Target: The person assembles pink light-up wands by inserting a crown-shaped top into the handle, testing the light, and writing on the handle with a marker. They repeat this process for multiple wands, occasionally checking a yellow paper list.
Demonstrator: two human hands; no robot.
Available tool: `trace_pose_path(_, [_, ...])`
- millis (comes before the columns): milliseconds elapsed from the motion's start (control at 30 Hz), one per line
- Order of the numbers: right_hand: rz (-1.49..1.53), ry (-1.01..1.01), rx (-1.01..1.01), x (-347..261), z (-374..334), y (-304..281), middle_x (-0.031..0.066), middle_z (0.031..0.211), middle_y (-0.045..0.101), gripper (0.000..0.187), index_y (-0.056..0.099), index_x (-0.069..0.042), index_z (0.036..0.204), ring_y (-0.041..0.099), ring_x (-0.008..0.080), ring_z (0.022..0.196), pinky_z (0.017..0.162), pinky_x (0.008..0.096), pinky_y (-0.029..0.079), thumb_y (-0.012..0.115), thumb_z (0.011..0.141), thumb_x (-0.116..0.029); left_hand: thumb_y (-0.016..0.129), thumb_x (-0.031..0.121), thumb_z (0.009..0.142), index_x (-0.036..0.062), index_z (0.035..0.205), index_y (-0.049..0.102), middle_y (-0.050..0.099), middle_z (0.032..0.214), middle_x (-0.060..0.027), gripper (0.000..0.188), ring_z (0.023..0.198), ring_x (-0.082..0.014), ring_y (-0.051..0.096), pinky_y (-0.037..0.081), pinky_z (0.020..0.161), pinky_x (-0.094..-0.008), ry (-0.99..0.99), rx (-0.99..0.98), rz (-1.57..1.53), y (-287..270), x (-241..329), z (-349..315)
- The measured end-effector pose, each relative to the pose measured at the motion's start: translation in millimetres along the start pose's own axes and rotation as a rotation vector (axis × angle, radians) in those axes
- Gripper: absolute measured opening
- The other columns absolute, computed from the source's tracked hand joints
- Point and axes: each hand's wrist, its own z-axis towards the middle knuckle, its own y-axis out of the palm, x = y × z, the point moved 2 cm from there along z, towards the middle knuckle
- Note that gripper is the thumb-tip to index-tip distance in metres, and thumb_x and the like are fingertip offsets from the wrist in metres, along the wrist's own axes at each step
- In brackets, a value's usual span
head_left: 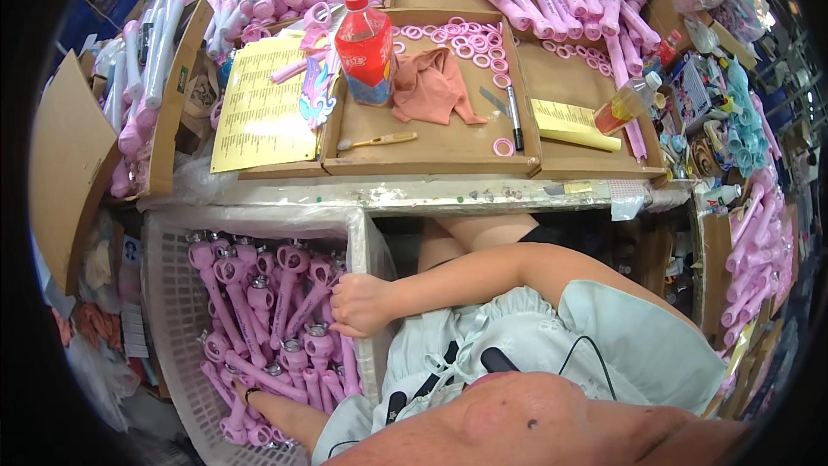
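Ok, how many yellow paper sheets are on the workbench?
2: a flat sheet left of the red bottle and a curled sheet in the right tray; more may be hidden.

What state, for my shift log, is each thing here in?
Red-capped bottle, capped, upright
White-capped bottle, capped, amber liquid inside
Orange cloth, crumpled
Toothbrush, lying flat
Pink rings, loose
White basket, open-topped, filled with pink wands
Right hand, curled, grip unclear
Left hand, among wands, mostly hidden

Lettering marks the yellow sheet (259, 105) and red bottle (363, 50).
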Motion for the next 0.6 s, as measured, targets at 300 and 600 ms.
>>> trace_pose_path(300, [0.070,-0.035,-0.035,2,2,-3,0.0059,0.057,0.051,0.032,0.053,-0.009,0.053,0.052,0.0241,0.060,0.058,0.0344,0.042,0.060,0.075,-0.032,0.063,0.023,0.080,0.0078,0.125,0.046,0.054,0.117,-0.0106,0.050,0.099,-0.0252,0.054,0.051,0.076,-0.0371,0.000,-0.064,-0.583,-89,42,-32])
trace_pose_path(600, [0.611,0.082,0.000,48,14,-116,0.0120,0.098,0.059,0.018,0.059,-0.005,0.097,0.056,0.0312,0.097,0.089,0.0380,0.044,0.056,0.085,-0.018,0.058,0.006,0.082,-0.0074,0.125,0.037,0.054,0.114,-0.0179,0.050,0.102,-0.0274,0.055,0.048,0.087,-0.0368,0.093,-0.491,-0.948,-24,58,-241])
